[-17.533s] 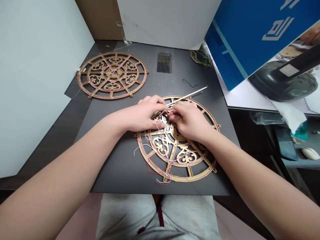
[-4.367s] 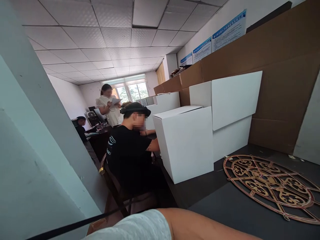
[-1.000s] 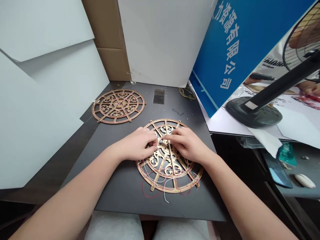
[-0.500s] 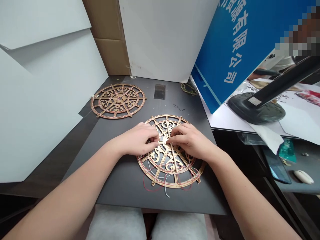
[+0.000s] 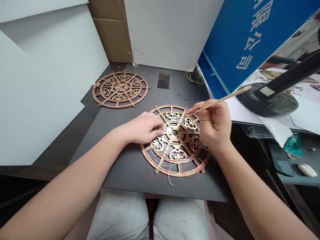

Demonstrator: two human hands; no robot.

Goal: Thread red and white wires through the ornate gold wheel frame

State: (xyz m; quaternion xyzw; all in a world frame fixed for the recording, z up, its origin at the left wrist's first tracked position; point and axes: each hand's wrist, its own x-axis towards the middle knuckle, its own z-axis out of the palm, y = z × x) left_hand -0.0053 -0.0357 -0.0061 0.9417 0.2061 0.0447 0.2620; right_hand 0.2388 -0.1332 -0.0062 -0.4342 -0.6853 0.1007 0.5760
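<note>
A round openwork wooden wheel (image 5: 175, 128) with scroll-shaped cutouts lies flat on the dark board. Curled at its left side is my left hand (image 5: 150, 128), touching the wheel; what its fingertips hold, if anything, is hidden. My right hand (image 5: 215, 128) is above the wheel's right side, closed on a thin wooden stick (image 5: 230, 95). The stick slants up to the right, its lower end near the wheel's upper spokes. Red wire (image 5: 151, 176) and white wire (image 5: 170, 181) loop loosely over the wheel's front edge.
A second wooden wheel (image 5: 121, 106) lies farther back at left. White panels (image 5: 170, 33) and a blue sign (image 5: 225, 50) stand around the board (image 5: 120, 176). At right are a black stand base (image 5: 272, 103), a phone (image 5: 282, 160) and a white mouse (image 5: 307, 170).
My right hand has lifted the stick off the wheel's middle and moved right, tilting it up to the right. My left hand stays at the wheel's left side. The view has shifted.
</note>
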